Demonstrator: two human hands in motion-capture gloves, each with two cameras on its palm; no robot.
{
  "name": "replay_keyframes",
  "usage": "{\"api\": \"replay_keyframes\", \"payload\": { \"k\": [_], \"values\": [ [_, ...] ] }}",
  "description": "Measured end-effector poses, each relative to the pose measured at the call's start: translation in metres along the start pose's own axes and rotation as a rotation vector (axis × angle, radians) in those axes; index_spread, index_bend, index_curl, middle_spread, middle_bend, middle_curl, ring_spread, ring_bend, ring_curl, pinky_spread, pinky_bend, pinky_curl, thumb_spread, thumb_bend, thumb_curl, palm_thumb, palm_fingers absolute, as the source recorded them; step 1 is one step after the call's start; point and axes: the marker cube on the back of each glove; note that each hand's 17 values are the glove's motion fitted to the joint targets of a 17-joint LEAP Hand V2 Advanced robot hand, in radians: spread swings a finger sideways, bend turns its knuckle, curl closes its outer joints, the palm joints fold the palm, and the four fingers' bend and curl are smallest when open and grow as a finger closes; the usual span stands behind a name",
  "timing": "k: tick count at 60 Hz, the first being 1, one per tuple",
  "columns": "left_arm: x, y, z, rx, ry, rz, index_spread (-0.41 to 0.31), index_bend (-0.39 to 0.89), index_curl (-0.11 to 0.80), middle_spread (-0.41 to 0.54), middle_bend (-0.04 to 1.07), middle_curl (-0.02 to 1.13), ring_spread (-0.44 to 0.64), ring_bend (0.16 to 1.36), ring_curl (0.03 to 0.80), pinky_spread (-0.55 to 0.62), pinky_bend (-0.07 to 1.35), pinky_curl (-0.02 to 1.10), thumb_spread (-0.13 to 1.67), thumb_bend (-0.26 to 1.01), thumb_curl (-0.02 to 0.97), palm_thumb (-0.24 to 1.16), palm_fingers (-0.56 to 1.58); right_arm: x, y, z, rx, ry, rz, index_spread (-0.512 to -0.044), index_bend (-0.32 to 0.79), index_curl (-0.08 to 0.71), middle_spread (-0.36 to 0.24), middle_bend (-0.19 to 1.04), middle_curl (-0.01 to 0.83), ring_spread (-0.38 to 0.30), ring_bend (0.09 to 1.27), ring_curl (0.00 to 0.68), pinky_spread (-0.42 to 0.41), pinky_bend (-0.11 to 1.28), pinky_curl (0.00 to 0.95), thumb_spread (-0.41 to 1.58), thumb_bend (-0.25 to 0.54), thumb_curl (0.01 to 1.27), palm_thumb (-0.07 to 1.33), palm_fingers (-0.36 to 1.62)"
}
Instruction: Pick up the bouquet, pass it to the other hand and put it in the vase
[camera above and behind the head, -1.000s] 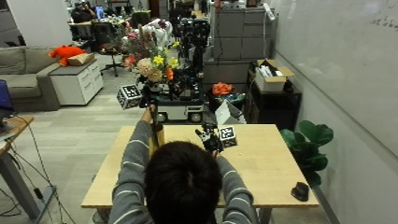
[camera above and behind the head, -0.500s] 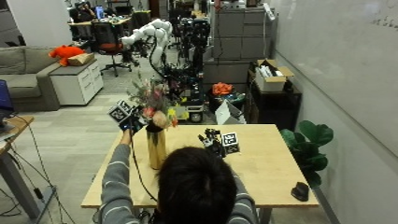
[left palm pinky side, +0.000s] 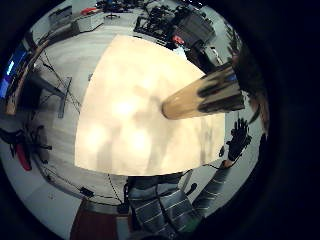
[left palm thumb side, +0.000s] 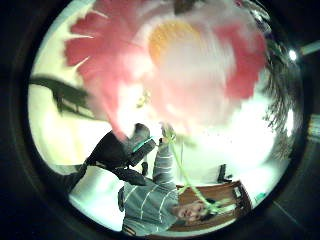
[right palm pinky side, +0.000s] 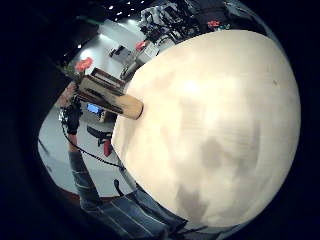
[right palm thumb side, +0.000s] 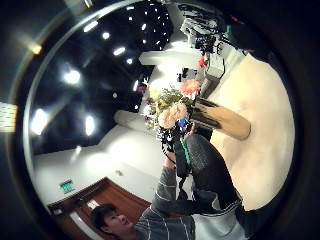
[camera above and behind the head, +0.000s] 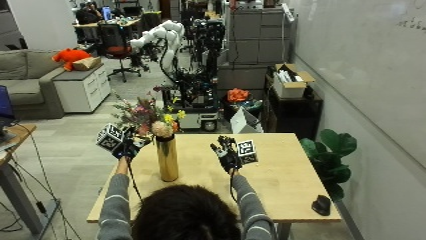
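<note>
A tall golden vase (camera above and behind the head: 168, 160) stands upright on the left part of the wooden table (camera above and behind the head: 279, 170). The bouquet (camera above and behind the head: 148, 119) of pink, yellow and white flowers sits in its mouth. My left hand (camera above and behind the head: 126, 145) is at the flowers' left side just above the vase rim and grips the bouquet's lower part; a pink flower (left palm thumb side: 165, 65) fills its thumb side palm view. My right hand (camera above and behind the head: 226, 152) hovers over the table to the right of the vase, fingers spread, holding nothing. The right thumb side palm view shows the left hand (right palm thumb side: 172, 142) right under the bouquet (right palm thumb side: 172, 107).
A small black object (camera above and behind the head: 321, 205) lies at the table's near right corner. A green plant (camera above and behind the head: 333, 150) stands off the table's right edge. A white robot arm and equipment racks (camera above and behind the head: 193, 60) stand behind the table's far edge.
The left hand has brought the bouquet down from high above the table into the vase and sunk a little lower with it. The right hand stays spread over the table.
</note>
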Motion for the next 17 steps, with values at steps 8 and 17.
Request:
{"api": "replay_keyframes", "payload": {
  "k": [8, 17],
  "values": [
    [0.002, 0.006, -0.002, 0.223, -0.101, -0.101, 0.161, 0.05, 0.061, 0.414, 0.18, 0.26, 0.51, 0.51, 0.259, 0.51, 0.29, 0.29, 0.79, -0.04, 0.350, 0.27, -0.20, -0.014, 0.006, 0.002, -0.042, -0.074, 0.018, -0.333, 0.14, 0.297, -0.111, 0.19, 0.355, -0.089, 0.29, 0.327, 0.135, 0.22, 0.350, 1.07, -0.024, 0.38, 0.61, 0.53],
    [0.042, 0.040, -0.007, 0.316, -0.025, 0.060, 0.155, 0.07, 0.054, 0.377, 0.19, 0.27, 0.49, 0.52, 0.260, 0.48, 0.28, 0.30, 0.79, -0.04, 0.346, 0.26, -0.14, 0.004, -0.009, 0.001, 0.014, 0.051, -0.012, -0.332, 0.14, 0.294, -0.106, 0.19, 0.359, -0.088, 0.29, 0.327, 0.131, 0.21, 0.351, 1.07, -0.024, 0.38, 0.61, 0.53]
  ]
}}
